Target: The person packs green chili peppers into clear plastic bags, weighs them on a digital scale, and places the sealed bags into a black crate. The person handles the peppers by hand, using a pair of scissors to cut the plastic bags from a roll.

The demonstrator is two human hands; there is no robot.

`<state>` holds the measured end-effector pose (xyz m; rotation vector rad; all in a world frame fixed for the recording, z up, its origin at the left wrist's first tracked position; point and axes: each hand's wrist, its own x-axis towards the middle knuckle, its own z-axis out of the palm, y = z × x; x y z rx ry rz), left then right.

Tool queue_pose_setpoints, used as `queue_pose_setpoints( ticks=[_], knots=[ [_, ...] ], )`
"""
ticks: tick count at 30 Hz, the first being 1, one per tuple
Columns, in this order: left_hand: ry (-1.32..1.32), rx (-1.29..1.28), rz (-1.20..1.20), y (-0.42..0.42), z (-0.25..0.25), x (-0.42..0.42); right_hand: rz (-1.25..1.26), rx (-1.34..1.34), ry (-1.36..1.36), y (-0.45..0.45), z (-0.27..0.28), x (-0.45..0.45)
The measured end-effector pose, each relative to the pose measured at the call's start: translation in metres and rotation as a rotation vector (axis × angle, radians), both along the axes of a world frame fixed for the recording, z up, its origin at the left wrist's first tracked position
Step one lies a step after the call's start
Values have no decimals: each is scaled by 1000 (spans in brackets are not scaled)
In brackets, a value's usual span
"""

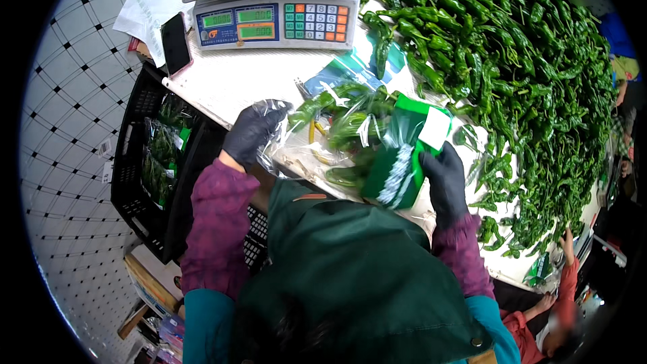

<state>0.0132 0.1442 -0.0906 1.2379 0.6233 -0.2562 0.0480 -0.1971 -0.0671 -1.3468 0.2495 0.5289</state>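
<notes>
A clear plastic bag (349, 131) with green peppers inside is stretched between my hands over the table's near edge. My left hand (259, 129), in a black glove, grips the bag's gathered left end. At the bag's other end, the black-gloved fingers of my right hand (445, 179) hold its green printed part, which bears a white label (434, 128). Yellow-handled scissors (312, 136) show through or beside the film. Flat printed bags (349, 73) lie just beyond. A large heap of green peppers (505, 76) spreads over the table to the right.
A digital scale (270, 23) with a metal pan stands at the back, a phone (175, 44) and white paper (146, 10) left of it. A black crate (126, 162) with bagged peppers is at the left, below the table. Another person's arm (568, 273) reaches in at the lower right.
</notes>
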Motion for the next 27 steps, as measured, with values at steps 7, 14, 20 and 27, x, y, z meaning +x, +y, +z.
queue_pose_setpoints(
  ticks=[7,14,20,27],
  knots=[
    [-294,104,-95,0,22,-22,-54,31,15,5,-11,5],
    [-76,2,117,6,30,-3,-86,-97,145,-6,-27,10],
    [-8,-87,149,20,1,-6,-71,10,307,-18,-38,10],
    [75,-175,118,13,9,-3,-119,251,360,-16,-42,10]
  ],
)
